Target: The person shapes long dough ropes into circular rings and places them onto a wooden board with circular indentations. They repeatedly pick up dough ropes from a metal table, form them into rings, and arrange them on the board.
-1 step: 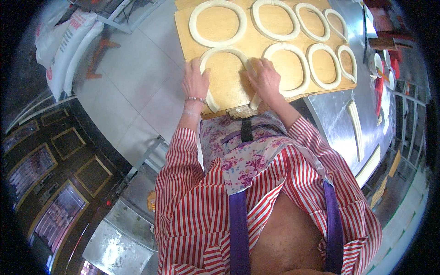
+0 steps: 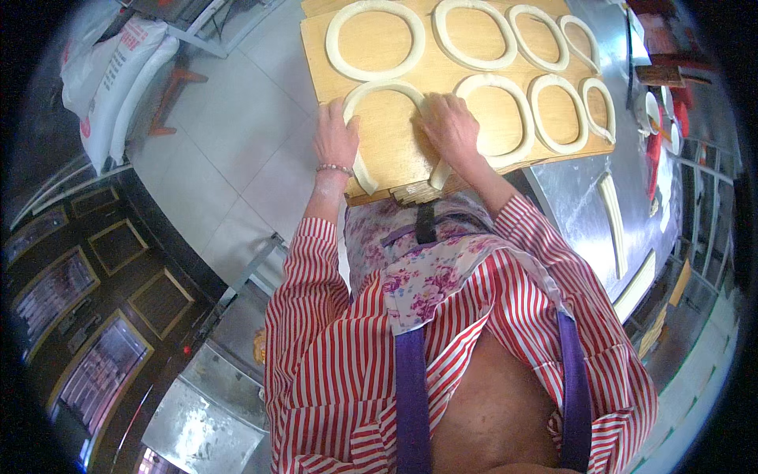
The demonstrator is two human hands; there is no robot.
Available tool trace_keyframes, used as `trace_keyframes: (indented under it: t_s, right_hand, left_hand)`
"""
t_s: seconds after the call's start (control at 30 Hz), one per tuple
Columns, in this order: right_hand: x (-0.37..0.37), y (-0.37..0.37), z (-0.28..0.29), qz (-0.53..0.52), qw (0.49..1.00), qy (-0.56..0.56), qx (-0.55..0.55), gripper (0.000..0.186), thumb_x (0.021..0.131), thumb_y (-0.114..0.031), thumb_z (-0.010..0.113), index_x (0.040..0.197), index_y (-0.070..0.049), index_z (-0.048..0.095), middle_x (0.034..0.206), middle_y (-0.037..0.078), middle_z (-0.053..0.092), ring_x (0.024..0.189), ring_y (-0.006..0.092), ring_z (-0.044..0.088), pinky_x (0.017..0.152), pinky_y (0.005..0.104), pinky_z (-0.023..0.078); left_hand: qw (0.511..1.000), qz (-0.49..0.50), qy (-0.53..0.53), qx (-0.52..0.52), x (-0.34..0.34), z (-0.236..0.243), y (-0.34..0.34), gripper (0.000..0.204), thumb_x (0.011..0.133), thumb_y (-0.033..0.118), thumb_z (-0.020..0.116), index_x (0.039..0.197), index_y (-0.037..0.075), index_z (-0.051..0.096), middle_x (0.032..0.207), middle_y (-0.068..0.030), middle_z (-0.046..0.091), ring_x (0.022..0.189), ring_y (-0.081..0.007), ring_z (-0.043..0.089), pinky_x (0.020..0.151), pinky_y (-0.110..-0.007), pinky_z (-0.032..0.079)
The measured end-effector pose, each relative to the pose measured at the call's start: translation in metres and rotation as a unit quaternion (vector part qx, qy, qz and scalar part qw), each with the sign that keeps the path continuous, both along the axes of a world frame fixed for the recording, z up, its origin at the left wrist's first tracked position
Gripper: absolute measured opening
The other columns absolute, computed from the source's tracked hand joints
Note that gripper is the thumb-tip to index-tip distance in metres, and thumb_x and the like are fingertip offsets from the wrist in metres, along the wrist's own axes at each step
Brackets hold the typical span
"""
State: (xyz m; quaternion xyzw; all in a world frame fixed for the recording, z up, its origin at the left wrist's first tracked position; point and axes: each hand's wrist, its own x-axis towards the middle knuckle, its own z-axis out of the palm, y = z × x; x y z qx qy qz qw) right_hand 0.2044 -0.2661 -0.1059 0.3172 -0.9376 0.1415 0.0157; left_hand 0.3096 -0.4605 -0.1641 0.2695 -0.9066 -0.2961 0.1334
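Note:
A pale rope of dough (image 2: 384, 85) lies in an arch on the wooden board (image 2: 395, 150), its two loose ends pointing toward me. My left hand (image 2: 337, 142) bends over the arch's left side, fingers closed on the dough. On the other side my right hand (image 2: 450, 130) grips the rope, and the right end pokes out below the palm. The fingertips are partly hidden. Just right of my right hand rests a dough ring (image 2: 527, 126); another dough ring (image 2: 332, 49) lies beyond the arch. Several more rings sit in two rows toward the right.
The board rests at the left end of a metal table (image 2: 584, 197), its near edge against my floral apron (image 2: 430, 292). Long pale strips (image 2: 612, 221) lie on the table at right. White sacks (image 2: 118, 87) stand at far left, near an orange-brown stool (image 2: 170, 103).
My right hand has shifted slightly left and away from me along the dough rope. My left hand and the rings hold their places.

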Motion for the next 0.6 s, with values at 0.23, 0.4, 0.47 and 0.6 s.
trace_keyframes:
  t_s: [0.23, 0.4, 0.47, 0.6]
  right_hand:
    - [-0.041, -0.003, -0.012, 0.056, 0.997, -0.032, -0.032, 0.027, 0.084, -0.019, 0.063, 0.11, -0.013, 0.065, 0.093, 0.013, 0.065, 0.089, 0.0316, 0.065, 0.079, 0.0441, 0.053]
    - [-0.048, -0.025, -0.025, 0.095, 0.995, 0.022, 0.007, 0.023, 0.086, -0.016, 0.062, 0.108, -0.015, 0.067, 0.091, 0.008, 0.063, 0.086, 0.0306, 0.064, 0.073, 0.0433, 0.054]
    - [-0.051, -0.033, -0.023, 0.068, 0.997, -0.014, -0.019, 0.014, 0.081, -0.017, 0.068, 0.093, -0.01, 0.065, 0.093, 0.01, 0.062, 0.086, 0.0302, 0.063, 0.079, 0.0445, 0.051]
    - [-0.042, -0.01, -0.003, 0.11, 0.989, -0.034, -0.09, 0.028, 0.081, -0.015, 0.069, 0.109, -0.012, 0.067, 0.099, 0.008, 0.063, 0.092, 0.0292, 0.063, 0.08, 0.0418, 0.053]
  left_hand:
    - [0.998, -0.042, -0.021, 0.043, 0.002, 0.012, -0.018, 0.034, 0.085, 0.018, 0.069, 0.116, 0.004, 0.065, 0.108, -0.0193, 0.059, 0.1, -0.0391, 0.061, 0.086, -0.045, 0.05]
    - [0.997, -0.06, -0.043, -0.038, -0.014, 0.007, -0.017, 0.03, 0.086, 0.02, 0.068, 0.112, 0.008, 0.065, 0.109, -0.0144, 0.06, 0.102, -0.0352, 0.061, 0.084, -0.046, 0.052]
    - [0.997, -0.036, -0.061, -0.016, -0.022, 0.004, -0.018, 0.028, 0.085, 0.02, 0.068, 0.111, 0.009, 0.066, 0.109, -0.0129, 0.06, 0.102, -0.034, 0.061, 0.084, -0.045, 0.052]
    - [0.999, -0.031, 0.041, 0.016, -0.002, 0.008, -0.023, 0.028, 0.084, 0.018, 0.069, 0.111, 0.009, 0.066, 0.108, -0.013, 0.06, 0.101, -0.0329, 0.061, 0.083, -0.043, 0.052]
